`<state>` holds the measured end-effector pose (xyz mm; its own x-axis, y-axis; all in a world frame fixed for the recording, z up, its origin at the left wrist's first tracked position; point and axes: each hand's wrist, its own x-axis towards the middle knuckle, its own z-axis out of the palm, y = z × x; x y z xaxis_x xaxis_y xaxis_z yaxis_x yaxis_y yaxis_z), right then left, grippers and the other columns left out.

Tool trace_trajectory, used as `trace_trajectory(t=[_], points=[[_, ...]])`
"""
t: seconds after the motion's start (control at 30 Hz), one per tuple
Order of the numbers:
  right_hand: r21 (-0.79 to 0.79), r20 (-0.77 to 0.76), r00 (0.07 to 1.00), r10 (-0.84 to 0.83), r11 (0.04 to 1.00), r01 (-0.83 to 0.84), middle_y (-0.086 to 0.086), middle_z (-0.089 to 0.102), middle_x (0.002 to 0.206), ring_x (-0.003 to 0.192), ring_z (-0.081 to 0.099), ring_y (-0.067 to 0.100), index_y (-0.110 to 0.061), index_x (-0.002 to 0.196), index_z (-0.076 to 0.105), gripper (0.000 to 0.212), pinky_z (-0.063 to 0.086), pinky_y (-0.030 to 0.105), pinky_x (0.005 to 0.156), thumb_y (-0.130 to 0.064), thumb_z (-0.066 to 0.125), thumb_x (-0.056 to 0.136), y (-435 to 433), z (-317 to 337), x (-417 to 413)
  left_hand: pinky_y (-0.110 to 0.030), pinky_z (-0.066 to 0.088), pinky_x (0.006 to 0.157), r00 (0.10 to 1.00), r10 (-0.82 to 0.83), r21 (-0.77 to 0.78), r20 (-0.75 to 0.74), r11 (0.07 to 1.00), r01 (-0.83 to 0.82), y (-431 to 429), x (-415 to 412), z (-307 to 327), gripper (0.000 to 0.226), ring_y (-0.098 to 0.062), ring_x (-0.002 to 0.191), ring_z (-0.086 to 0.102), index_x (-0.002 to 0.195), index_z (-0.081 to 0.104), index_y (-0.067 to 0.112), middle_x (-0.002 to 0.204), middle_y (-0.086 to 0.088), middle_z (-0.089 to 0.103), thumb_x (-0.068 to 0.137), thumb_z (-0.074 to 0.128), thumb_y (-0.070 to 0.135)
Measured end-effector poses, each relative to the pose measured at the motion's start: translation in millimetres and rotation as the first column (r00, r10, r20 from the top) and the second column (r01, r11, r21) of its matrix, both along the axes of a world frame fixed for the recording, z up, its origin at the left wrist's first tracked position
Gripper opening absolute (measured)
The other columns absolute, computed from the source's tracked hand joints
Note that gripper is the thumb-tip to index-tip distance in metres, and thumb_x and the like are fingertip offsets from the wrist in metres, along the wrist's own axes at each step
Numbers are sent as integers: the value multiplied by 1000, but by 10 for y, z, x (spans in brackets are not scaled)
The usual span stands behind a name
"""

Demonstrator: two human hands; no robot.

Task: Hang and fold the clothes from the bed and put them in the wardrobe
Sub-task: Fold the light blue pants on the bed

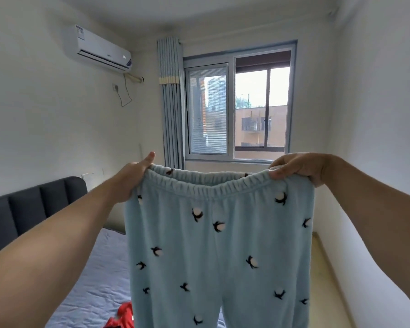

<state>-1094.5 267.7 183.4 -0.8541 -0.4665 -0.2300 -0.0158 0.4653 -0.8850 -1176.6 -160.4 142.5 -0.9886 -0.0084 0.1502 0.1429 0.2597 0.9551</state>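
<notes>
Bedroom, bed below: left hand, right hand each grip fleece trousers waistband

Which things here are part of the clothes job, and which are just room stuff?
Job: blue pyjama trousers, gripped at the waistband by left hand and right hand; red garment on the bed.
Background: air conditioner, curtain, window, headboard.

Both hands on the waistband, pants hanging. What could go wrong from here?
1. The left hand and right hand grip only the ends of the waistband of the blue pants; one slip would probably leave them dangling lopsided.
2. The red garment lies on the bed by the hanging legs; laying the pants down there could bunch both together.
</notes>
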Motion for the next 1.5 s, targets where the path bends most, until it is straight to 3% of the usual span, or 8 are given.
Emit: trace_trajectory(t=[0.27,0.5,0.63,0.83,0.97,1.17,1.37,1.5], points=[[-326,53,996,74,944,-52,19,59,140,121,62,33,-16,135,63,50,55,41,94,-12,70,86,-90,-153,-218,-47,60,81,863,-427,65,268,902,426,91,-22,-16,29,-32,88,70,108,70,13,106,-19,71,82,73,28],[-456,62,998,28,890,4,28,63,129,115,65,38,4,118,70,42,59,44,86,-8,57,80,-412,-152,-314,-44,63,73,938,-275,34,211,961,274,400,-49,-140,14,-29,84,75,110,65,2,100,-20,75,100,56,6],[-85,-234,972,6,996,-27,22,71,116,106,71,36,-1,120,67,36,61,42,84,14,61,88,-750,-95,-286,-47,62,81,988,-154,-65,-15,986,153,657,-20,-153,31,-29,97,68,125,48,20,111,-12,62,99,64,20],[343,-756,640,134,915,214,-12,64,83,77,59,1,-36,77,72,12,45,21,70,-33,84,77,-1188,-77,-215,-29,55,63,944,-253,-113,-209,966,234,917,230,-113,46,-24,79,64,81,71,33,91,-3,71,98,51,-4],[347,-761,632,146,915,206,-15,61,68,66,56,6,-30,66,68,21,45,28,62,-45,79,75,-1281,-131,-247,-52,52,102,960,-214,-17,-181,977,214,958,321,-69,38,-42,112,62,78,77,10,111,-19,72,90,45,-9],[351,-797,587,145,901,255,-14,59,66,63,54,1,-29,70,58,25,38,21,56,-41,73,86,-1283,-264,-264,-43,53,86,883,-403,-291,-241,898,330,854,459,-60,50,-26,91,67,103,78,27,102,-12,74,74,75,69],[470,-562,817,127,862,190,-16,70,86,84,65,7,-31,91,68,34,49,24,72,-64,64,87,-1247,-338,-206,-52,54,98,872,-403,-372,-277,882,289,815,368,-87,12,-25,103,68,100,75,24,104,-2,74,88,77,25],[795,-337,921,196,584,167,-11,67,105,94,64,15,-30,133,55,78,52,27,81,-71,75,70,-1164,-245,-103,-48,49,103,850,-473,-264,-232,871,413,780,271,-1,18,-26,106,62,105,69,21,108,-8,69,87,70,24]])
